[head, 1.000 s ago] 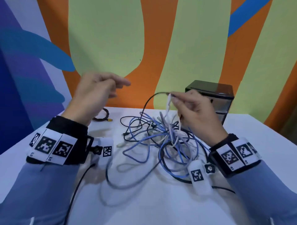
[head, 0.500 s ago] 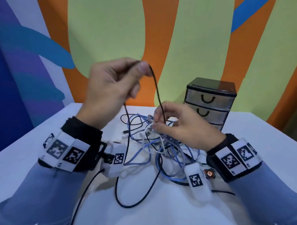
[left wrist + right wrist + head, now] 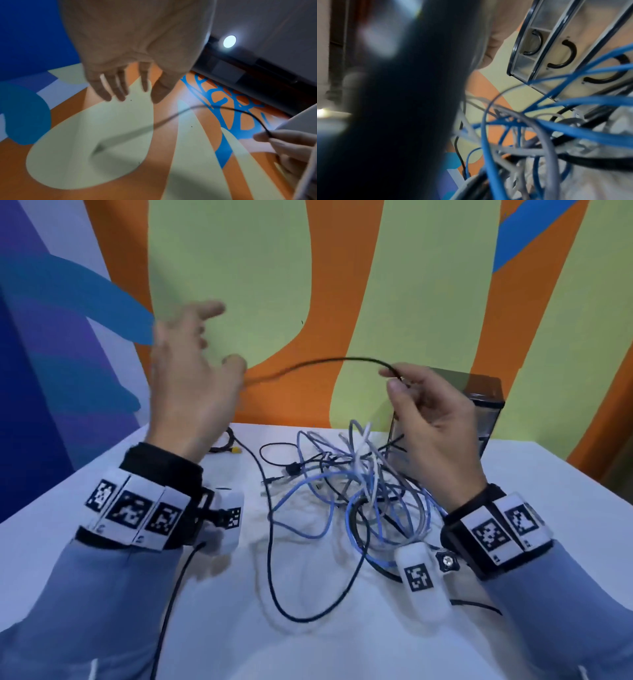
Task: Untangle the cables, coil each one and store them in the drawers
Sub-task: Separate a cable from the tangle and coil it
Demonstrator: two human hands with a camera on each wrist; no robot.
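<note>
A tangle of blue, grey, white and black cables lies mid-table; it fills the right wrist view as the cable tangle. One thin black cable arcs up out of it through the air. My right hand pinches this black cable between thumb and forefinger above the tangle. My left hand is raised to the left with fingers spread and straight. In the left wrist view the left hand holds nothing while the black cable passes beneath it towards the right hand.
A small drawer unit with a black top stands at the back right, behind my right hand; its drawers with black handles are closed. A short black cable with a yellow plug lies behind my left wrist. The white table meets a painted wall.
My left hand let go of the black cable, opened and swung up to the left. My right hand left the tangle, rose and now pinches that black cable.
</note>
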